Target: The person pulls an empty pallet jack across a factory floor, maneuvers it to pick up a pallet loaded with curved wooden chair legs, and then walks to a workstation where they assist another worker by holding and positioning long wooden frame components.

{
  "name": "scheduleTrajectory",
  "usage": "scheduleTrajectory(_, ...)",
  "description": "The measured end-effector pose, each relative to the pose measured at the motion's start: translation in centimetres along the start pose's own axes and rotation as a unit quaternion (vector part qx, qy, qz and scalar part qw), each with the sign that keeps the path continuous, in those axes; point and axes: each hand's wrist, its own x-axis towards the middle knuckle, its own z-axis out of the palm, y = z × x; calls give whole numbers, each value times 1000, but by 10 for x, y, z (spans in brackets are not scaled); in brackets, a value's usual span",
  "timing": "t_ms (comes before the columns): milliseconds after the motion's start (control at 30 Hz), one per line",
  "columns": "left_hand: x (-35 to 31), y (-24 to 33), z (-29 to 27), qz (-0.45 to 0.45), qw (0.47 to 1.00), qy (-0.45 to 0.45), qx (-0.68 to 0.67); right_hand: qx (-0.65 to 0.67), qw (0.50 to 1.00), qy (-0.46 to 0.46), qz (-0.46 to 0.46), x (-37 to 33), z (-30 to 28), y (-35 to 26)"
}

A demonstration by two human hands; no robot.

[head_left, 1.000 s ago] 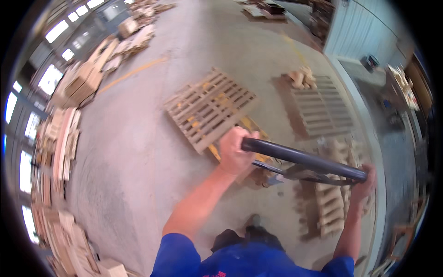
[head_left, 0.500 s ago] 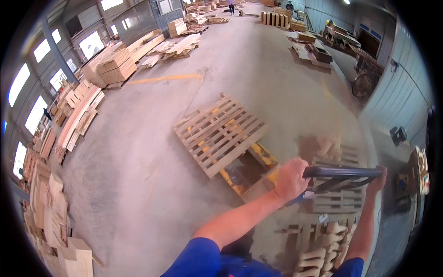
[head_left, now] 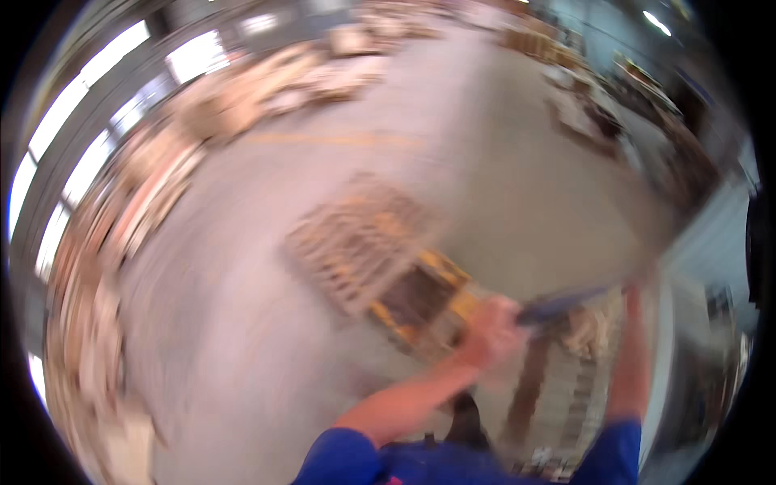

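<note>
1. The left hand [head_left: 493,333] is wrapped around the left end of the dark handle bar [head_left: 566,301] of a pallet jack; the fingers look closed on the bar, though motion blur hides how tightly.

2. The right hand [head_left: 634,284] reaches up to the far right end of the same bar. It is smeared by blur, so I cannot tell whether it is clamped on the bar or only resting against it. For good control it seems wise to have both hands firmly closed, set wide apart on the bar as they are now.

3. The bar sits well above the floor [head_left: 267,388], out in front of the person, with both forearms stretched toward it from blue sleeves [head_left: 380,461].

4. Beyond the left hand lies the yellow frame of the pallet jack [head_left: 424,301], and its forks run under a wooden pallet [head_left: 356,242] that rests in the middle of the concrete floor.

5. Judged from this, the work in hand is steering the loaded jack. Steady, even force through both arms should keep the pallet square on the forks; a jerk to one side could swing it off.

6. Another slatted pallet [head_left: 558,380] lies on the floor just beside the person's feet, below the bar, so footing there needs care.

7. Stacks of timber [head_left: 145,194] line the floor's left edge, well apart from the jack; more stacks stand along the far edge.
</note>
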Motion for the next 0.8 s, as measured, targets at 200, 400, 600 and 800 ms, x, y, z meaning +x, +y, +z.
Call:
scheduleTrajectory(200, -120, 110, -41, -17, 909, 137, 394, 136, 982, -21, 132, -121, 88, -145)
scheduleTrajectory(400, -300, 231, -1, 94, 896, 91, 423, -93, 994, -53, 4, -240, -154, -217)
scheduleTrajectory(600, -554, 584, -18, -35, 961, 227, 152, -284, 936, -89, -188, -472, -353, -436)
scheduleTrajectory(800, -946, 1180, -84, -104, 934, 130, 317, -103, 982, -144, 66, -897, -670, -838)
